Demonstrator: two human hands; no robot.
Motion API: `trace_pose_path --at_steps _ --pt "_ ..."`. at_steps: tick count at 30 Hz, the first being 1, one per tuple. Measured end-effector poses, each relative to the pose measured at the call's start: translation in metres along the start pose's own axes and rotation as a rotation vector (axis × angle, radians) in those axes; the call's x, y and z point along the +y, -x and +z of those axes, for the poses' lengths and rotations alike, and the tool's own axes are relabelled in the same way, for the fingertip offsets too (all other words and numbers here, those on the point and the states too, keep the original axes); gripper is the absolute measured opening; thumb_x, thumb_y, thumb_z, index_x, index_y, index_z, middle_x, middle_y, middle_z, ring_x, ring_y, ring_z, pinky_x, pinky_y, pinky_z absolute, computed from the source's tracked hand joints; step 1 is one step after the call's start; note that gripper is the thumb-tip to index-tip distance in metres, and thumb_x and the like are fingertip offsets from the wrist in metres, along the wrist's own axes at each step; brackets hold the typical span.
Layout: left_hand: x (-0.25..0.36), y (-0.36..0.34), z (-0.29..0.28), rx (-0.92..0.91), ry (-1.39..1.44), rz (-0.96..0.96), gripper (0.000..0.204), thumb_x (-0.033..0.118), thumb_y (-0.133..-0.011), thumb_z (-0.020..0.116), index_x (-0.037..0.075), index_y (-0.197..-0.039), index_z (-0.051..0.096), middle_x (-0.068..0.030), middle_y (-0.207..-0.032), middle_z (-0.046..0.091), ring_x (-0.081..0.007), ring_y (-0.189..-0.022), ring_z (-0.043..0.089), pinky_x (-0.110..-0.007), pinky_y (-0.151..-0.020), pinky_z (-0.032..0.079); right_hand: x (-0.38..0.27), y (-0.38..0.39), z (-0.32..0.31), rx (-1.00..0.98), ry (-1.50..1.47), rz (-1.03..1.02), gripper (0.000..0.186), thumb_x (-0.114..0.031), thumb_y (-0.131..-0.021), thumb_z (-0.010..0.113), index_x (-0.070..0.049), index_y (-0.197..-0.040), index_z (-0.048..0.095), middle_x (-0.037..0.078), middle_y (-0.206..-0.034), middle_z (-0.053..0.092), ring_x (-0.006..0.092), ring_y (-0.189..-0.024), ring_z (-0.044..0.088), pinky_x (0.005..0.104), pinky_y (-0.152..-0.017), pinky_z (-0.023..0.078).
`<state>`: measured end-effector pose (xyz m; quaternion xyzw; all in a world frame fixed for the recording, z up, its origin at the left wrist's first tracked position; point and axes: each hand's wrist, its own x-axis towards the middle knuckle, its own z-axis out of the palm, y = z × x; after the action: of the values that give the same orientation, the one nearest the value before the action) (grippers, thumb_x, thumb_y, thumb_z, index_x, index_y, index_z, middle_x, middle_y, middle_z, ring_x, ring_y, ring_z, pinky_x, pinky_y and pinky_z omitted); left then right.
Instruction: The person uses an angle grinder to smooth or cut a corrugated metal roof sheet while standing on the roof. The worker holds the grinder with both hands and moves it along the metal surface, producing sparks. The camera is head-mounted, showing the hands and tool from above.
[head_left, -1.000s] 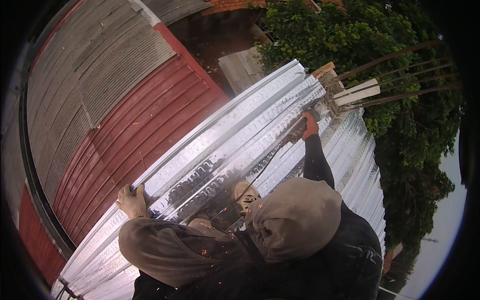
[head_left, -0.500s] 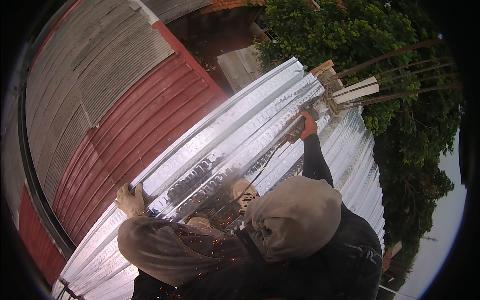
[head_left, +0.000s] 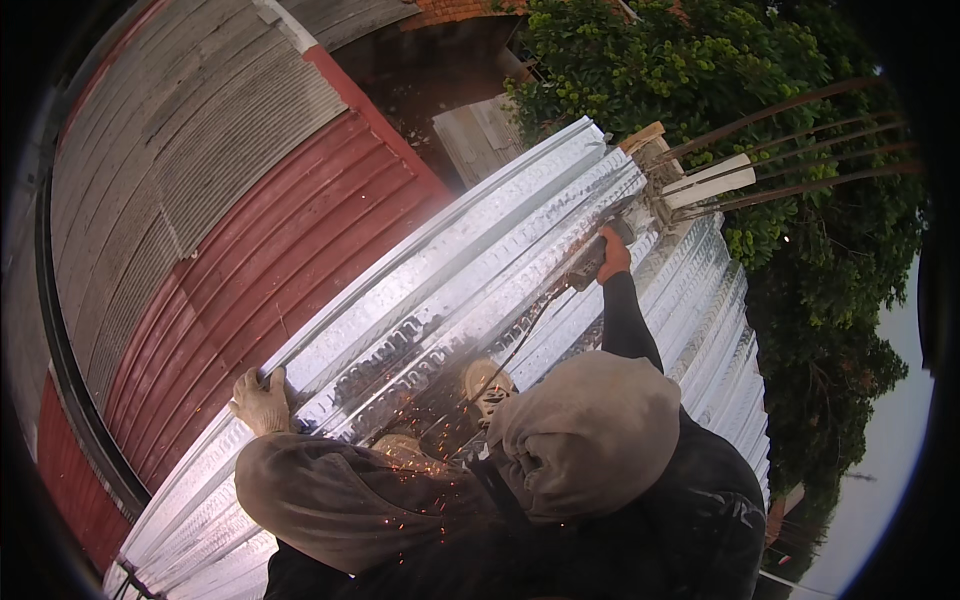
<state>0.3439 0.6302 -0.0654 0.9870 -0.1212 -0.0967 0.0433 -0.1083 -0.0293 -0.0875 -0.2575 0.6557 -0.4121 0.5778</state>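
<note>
My left hand [head_left: 262,402], in a pale work glove, grips the near-left edge of a shiny ribbed metal sheet [head_left: 400,290]. My right hand [head_left: 613,250], reddish and beyond my raised knee, is closed on a grey power tool [head_left: 592,265] low on the sheeting, with a cord trailing toward me. Orange sparks [head_left: 430,440] scatter around my bent legs. A light shoe [head_left: 490,390] rests on the metal between my knees. The tool's working end is hard to make out.
Red [head_left: 280,220] and grey corrugated roofs [head_left: 170,110] lie left. Several rusty rods [head_left: 820,180], a pale board [head_left: 715,180] and rough concrete stand at the sheeting's upper right end. Dense tree foliage [head_left: 700,70] borders the right side; loose grey panels [head_left: 470,140] lie beyond.
My right hand and the tool have shifted slightly to the left. The sparks over my legs have grown denser. My left hand stays on the sheet edge.
</note>
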Motion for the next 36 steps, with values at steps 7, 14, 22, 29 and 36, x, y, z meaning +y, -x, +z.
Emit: trace_pose_path --at_steps 7,14,22,29,36 --pt "-0.006 0.003 -0.005 0.031 0.0 -0.009 0.062 0.057 -0.094 0.081 0.012 -0.138 0.076 -0.0071 -0.147 0.072 -0.029 -0.148 0.057 -0.061 -0.129 0.032 -0.01 0.015 0.018 0.013 0.04 0.017 0.042 -0.021 -0.084 0.096 0.0 -0.116 0.078 0.011 -0.113 0.074 0.0284 -0.097 0.068 0.059 -0.083 0.055" --pt "-0.003 0.002 -0.009 0.002 -0.013 -0.016 0.062 0.057 -0.095 0.08 0.013 -0.139 0.075 -0.0072 -0.149 0.071 -0.0289 -0.15 0.056 -0.059 -0.129 0.032 -0.016 0.0 0.014 -0.008 0.034 -0.019 0.041 -0.022 -0.084 0.096 0.0 -0.114 0.078 0.01 -0.112 0.073 0.0274 -0.095 0.067 0.0562 -0.078 0.051" --pt "-0.003 0.002 -0.01 -0.022 -0.016 -0.03 0.064 0.058 -0.095 0.079 0.012 -0.139 0.075 -0.0073 -0.15 0.071 -0.0288 -0.15 0.056 -0.059 -0.13 0.031 -0.02 -0.008 0.015 -0.038 0.116 0.006 0.044 -0.033 -0.089 0.091 -0.009 -0.124 0.079 0.009 -0.124 0.073 0.0276 -0.107 0.067 0.0537 -0.088 0.054" --pt "-0.015 0.0 -0.003 0.01 -0.002 -0.021 0.062 0.056 -0.095 0.08 0.012 -0.138 0.076 -0.0079 -0.147 0.071 -0.0296 -0.148 0.057 -0.059 -0.129 0.031 -0.025 0.007 0.026 0.002 0.104 -0.067 0.042 -0.026 -0.086 0.094 0.0 -0.113 0.076 0.011 -0.115 0.073 0.0319 -0.096 0.072 0.0547 -0.075 0.054" --pt "-0.003 0.002 -0.002 0.006 0.043 0.009 0.063 0.056 -0.094 0.079 0.01 -0.137 0.076 -0.0109 -0.145 0.072 -0.0323 -0.145 0.059 -0.059 -0.126 0.034 -0.066 0.029 -0.019 -0.018 -0.053 -0.104 0.034 -0.026 -0.088 0.09 -0.002 -0.107 0.076 0.01 -0.1 0.071 0.0288 -0.084 0.072 0.0536 -0.072 0.059"
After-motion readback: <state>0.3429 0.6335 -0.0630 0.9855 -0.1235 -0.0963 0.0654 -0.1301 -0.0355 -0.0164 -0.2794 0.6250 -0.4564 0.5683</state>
